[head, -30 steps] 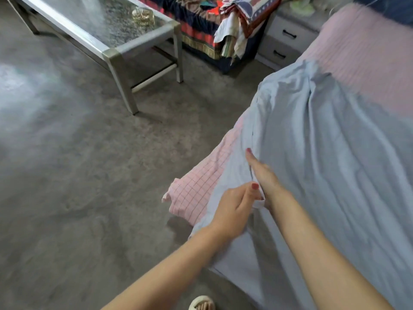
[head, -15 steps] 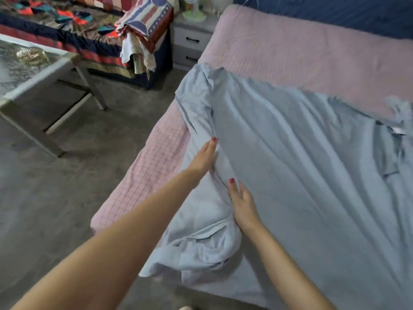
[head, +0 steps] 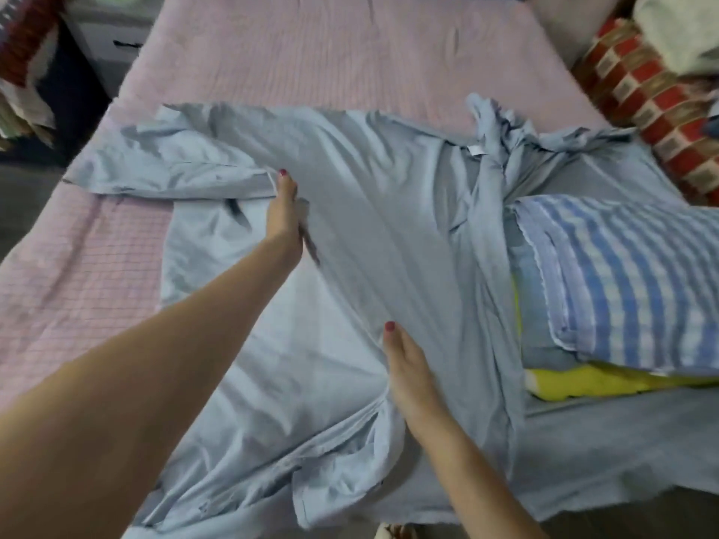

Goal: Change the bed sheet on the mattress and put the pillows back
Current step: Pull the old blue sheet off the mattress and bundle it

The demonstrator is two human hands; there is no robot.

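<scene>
Head view: a pale blue sheet (head: 389, 235) of thin, smooth cloth is shown lying creased and partly unfolded across a mattress (head: 330, 60) covered in pink fabric with a fine ribbed texture. To the left of the left hand, the pink covering carries a faint grid pattern. The sheet is bunched into a rope-like twist beyond and to the right of the right hand, and heaped in loose folds near the right wrist.

The left hand (head: 286, 212) is extended forward, fingers held straight and close together, and is laid along a fold edge of the sheet; whether the edge is pinched underneath cannot be told. The right hand (head: 408, 375) is placed nearer the body, fingers straight and together, pressed flat against a ridge of the sheet. Red polish is seen on one nail of each hand.

To the right of the right hand, a soft rectangular pillow (head: 622, 282) with blue and white stripes and a scalloped white edge is stacked on a yellow pillow (head: 591, 383), both resting on the sheet. Beyond them, a red and cream checked cushion (head: 642, 103) is seen.
</scene>
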